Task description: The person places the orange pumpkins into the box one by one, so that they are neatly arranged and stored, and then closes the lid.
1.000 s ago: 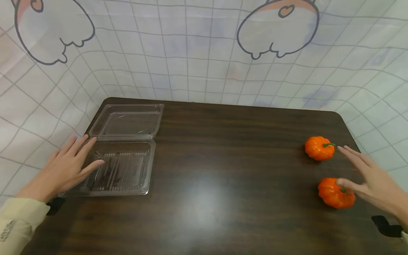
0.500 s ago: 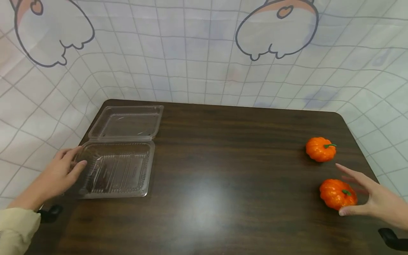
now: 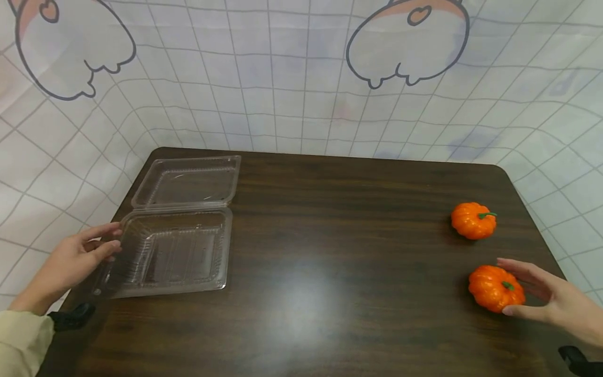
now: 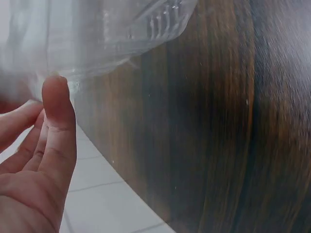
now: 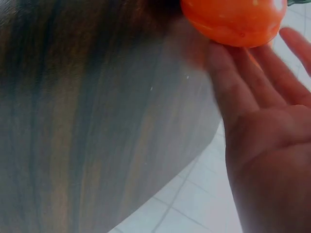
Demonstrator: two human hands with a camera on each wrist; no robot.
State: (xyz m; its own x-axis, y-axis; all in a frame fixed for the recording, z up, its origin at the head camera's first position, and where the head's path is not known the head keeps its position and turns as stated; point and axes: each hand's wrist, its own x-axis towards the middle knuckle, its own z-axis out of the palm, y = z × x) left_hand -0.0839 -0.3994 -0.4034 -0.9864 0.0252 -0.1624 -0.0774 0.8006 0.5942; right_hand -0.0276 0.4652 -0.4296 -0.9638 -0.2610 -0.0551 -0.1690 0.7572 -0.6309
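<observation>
A clear plastic clamshell container point(image 3: 224, 251) lies opened out at the table's left, its lid point(image 3: 193, 180) folded back behind the base. My left hand point(image 3: 73, 262) pinches the left rim of the base between thumb and fingers. In the left wrist view the thumb point(image 4: 59, 116) overlaps the rim. Over at the right, my right hand point(image 3: 560, 298) curves round the nearer orange toy pumpkin point(image 3: 492, 288), thumb at its front and fingers at its back. The right wrist view has those fingers against the side of this pumpkin point(image 5: 235, 22).
A second orange pumpkin point(image 3: 472, 221) with a green stem sits behind the nearer one. The dark wood table point(image 3: 339, 225) has rounded far corners. A white grid-patterned cloth point(image 3: 292, 78) with cartoon drawings rises behind and beside it.
My left hand has come down from over the container to its left rim, and the base has shifted slightly right. My right hand has lowered from above the nearer pumpkin to grip it.
</observation>
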